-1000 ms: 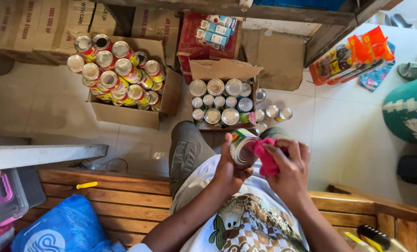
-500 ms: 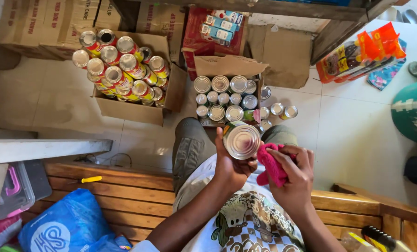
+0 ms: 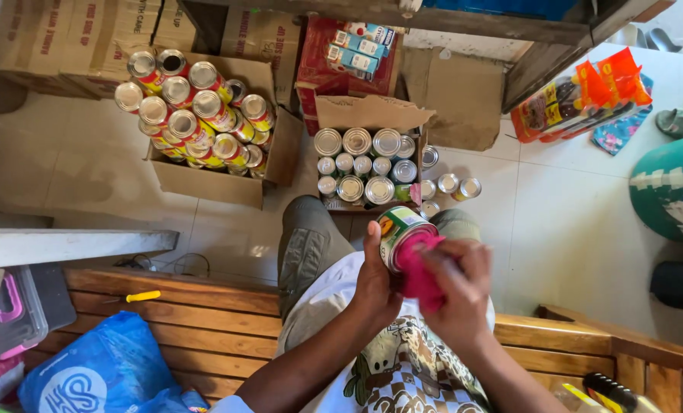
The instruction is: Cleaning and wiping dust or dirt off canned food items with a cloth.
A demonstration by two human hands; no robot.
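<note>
Pressing the pink cloth [image 3: 420, 269] over the tin can's [image 3: 397, 232] metal top, where half a second ago it hung beside the rim, your right hand [image 3: 458, 287] has its fingers clenched on the soft wad; your left hand [image 3: 376, 279] grips the smooth cylinder, so the wiping now reaches the lid

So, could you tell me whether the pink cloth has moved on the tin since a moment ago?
Yes. The pink cloth in the right hand has slid from beside the tin onto its top.
</note>
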